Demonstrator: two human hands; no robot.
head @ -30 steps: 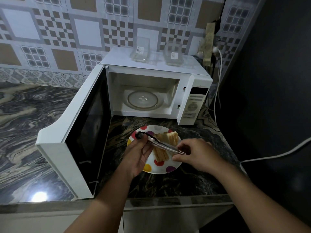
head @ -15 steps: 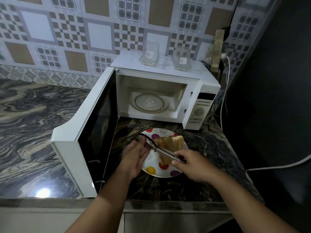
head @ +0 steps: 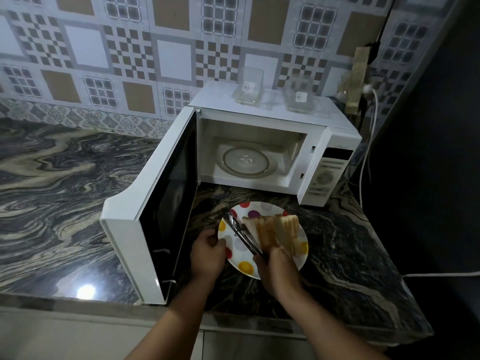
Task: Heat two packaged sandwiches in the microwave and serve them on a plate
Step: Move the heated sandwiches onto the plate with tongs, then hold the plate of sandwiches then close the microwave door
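A white plate [head: 261, 207] with coloured dots lies on the marble counter in front of the microwave [head: 259, 120]. On it the sandwiches [head: 279, 231] lie as a row of cut bread slices. My right hand [head: 276, 268] grips the handle end of metal tongs [head: 241, 235], which reach across the plate, their tips beside the sandwiches' left end. My left hand [head: 207, 252] has its fingers curled on the plate's left rim. The microwave stands open, its door [head: 166, 203] swung out to the left, and nothing sits on its glass turntable [head: 245, 161].
Two clear plastic packages [head: 249, 87] [head: 298, 96] stand on top of the microwave. White cables [head: 368, 141] hang at the right by a dark wall. The counter's front edge [head: 78, 302] runs just below my arms.
My left hand has left the tongs' tip and moved to the plate's left rim. My right hand with the tongs has drawn back toward me. The view has shifted right.
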